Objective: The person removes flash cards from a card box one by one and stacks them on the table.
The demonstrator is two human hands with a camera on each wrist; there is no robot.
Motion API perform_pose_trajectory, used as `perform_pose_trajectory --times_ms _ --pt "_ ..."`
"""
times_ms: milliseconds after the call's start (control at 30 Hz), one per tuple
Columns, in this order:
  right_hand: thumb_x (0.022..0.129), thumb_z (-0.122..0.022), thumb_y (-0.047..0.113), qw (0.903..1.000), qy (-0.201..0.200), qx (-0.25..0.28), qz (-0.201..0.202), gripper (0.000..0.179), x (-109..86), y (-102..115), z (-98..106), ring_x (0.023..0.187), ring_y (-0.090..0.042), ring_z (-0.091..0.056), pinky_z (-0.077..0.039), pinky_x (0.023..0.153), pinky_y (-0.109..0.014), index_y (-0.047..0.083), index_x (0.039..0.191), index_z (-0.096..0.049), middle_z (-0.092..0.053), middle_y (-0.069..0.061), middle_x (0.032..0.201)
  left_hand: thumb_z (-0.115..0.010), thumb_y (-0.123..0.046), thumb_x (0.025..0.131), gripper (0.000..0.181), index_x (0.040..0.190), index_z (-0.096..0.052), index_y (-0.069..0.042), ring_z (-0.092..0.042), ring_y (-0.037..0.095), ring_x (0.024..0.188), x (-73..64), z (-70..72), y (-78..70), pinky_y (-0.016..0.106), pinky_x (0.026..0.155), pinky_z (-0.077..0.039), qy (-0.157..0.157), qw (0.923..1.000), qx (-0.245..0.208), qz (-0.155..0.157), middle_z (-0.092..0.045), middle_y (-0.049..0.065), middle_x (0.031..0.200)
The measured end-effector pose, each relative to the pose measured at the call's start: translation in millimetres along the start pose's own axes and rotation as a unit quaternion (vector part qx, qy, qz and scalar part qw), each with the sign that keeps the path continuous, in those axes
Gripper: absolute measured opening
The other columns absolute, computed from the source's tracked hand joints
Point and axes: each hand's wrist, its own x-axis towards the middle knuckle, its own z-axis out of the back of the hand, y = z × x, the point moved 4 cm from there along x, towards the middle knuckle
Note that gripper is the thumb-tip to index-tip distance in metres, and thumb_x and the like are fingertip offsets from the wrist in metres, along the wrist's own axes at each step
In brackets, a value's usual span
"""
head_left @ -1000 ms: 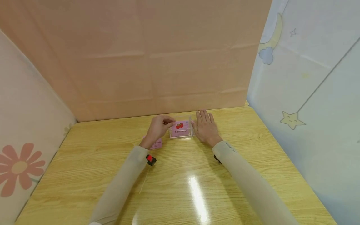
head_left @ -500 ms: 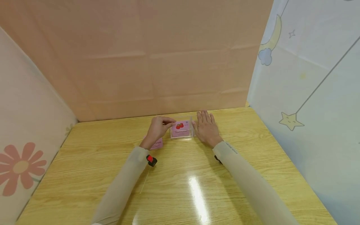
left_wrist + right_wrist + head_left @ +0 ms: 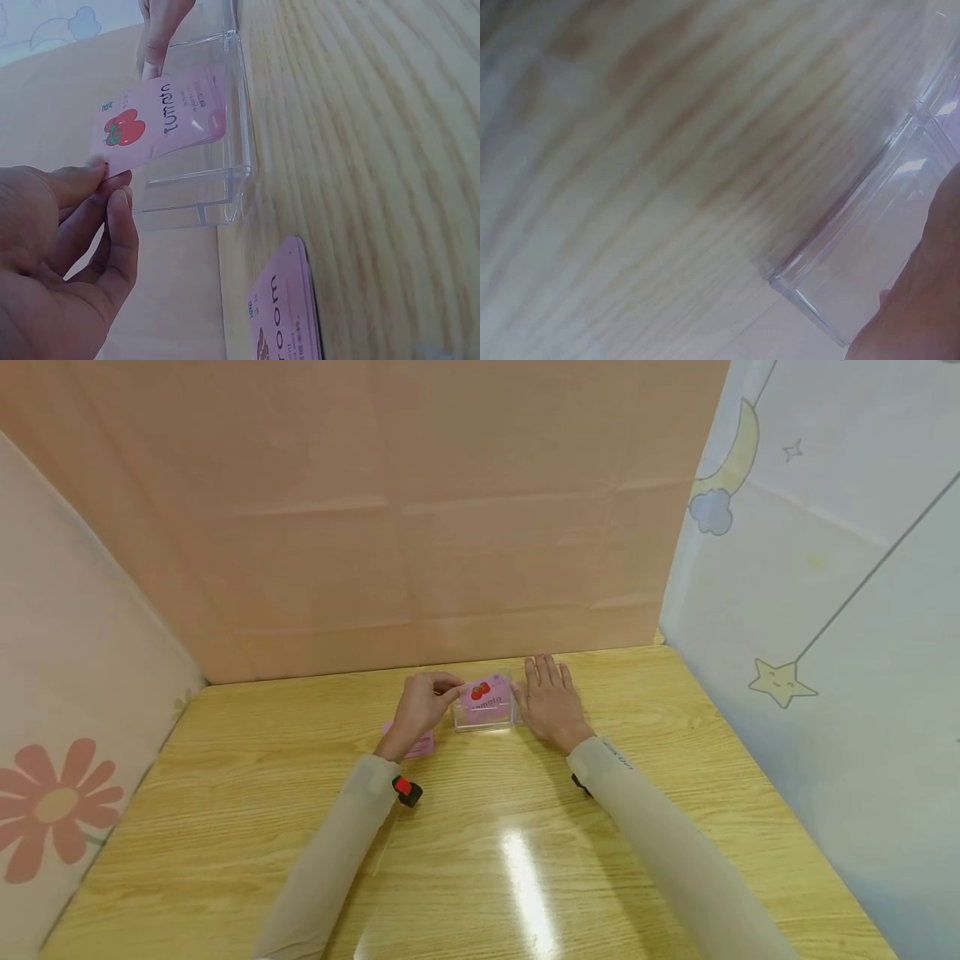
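Observation:
My left hand [image 3: 423,708] pinches the lower-left corner of a pink tomato card [image 3: 161,120] between thumb and fingers. Other card edges show right behind it, at its bottom end. The card stands tilted in a clear plastic box [image 3: 480,726], its lower part behind the low front wall. On the box's right side rests my right hand [image 3: 553,706], fingers straight and pointing away from me. Its thumb lies along the clear divider, close to the card. In the right wrist view, a clear box corner [image 3: 784,283] shows beside that hand.
A small stack of pink cards [image 3: 289,300], the top one lettered "room", lies on the wooden table [image 3: 465,843] left of the box, partly under my left wrist. A peach backdrop [image 3: 412,527] rises behind the table's far edge, with patterned sheets at both sides.
The tomato card has tipped, its right side rising in the box, while my left hand keeps its pinch and shifts slightly left. My right hand stays in place.

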Motion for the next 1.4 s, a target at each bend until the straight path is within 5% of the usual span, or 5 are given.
perform_pose_trajectory --times_ms 400,767,1033,1400 --pt "0.113 -0.008 0.052 1.0000 0.002 -0.004 -0.006 0.075 -0.1 -1.7 1.9 0.166 -0.038 0.000 0.000 0.136 -0.056 0.003 0.169 -0.002 -0.006 -0.021 0.177 -0.070 -0.020 0.102 0.021 0.119 -0.079 -0.009 -0.078 0.027 0.104 -2.4 1.5 1.3 0.040 0.088 -0.065 0.021 0.9995 -0.015 0.017 -0.081 0.011 0.112" --pt "0.113 -0.009 0.052 1.0000 -0.003 0.003 -0.002 0.075 2.0 1.6 1.4 0.166 -0.038 0.000 0.001 0.136 -0.056 0.003 0.169 -0.003 -0.008 -0.022 0.177 -0.068 -0.017 0.103 0.019 0.114 -0.082 -0.010 -0.075 0.020 0.093 1.7 13.1 -4.1 0.021 0.062 -0.047 -0.010 0.9999 0.006 -0.008 -0.081 0.010 0.114" --pt "0.113 -0.009 0.052 1.0000 -0.004 0.005 0.003 0.075 1.2 7.0 1.9 0.166 -0.038 -0.002 0.001 0.136 -0.055 0.003 0.169 -0.003 -0.008 -0.022 0.177 -0.070 -0.018 0.103 0.019 0.115 -0.082 -0.012 -0.078 0.031 0.091 3.5 18.5 -2.8 0.024 0.058 -0.045 -0.019 0.9997 -0.008 -0.012 -0.081 0.013 0.109" --pt "0.113 -0.010 0.052 0.9999 -0.012 0.007 0.010 0.075 4.5 5.5 -0.9 0.166 -0.039 -0.001 0.001 0.136 -0.055 0.002 0.169 -0.004 -0.009 -0.023 0.177 -0.068 -0.018 0.104 0.020 0.116 -0.079 -0.007 -0.079 0.037 0.094 1.1 25.0 -6.8 0.034 0.074 -0.065 -0.039 0.9979 -0.044 -0.025 -0.080 0.017 0.102"
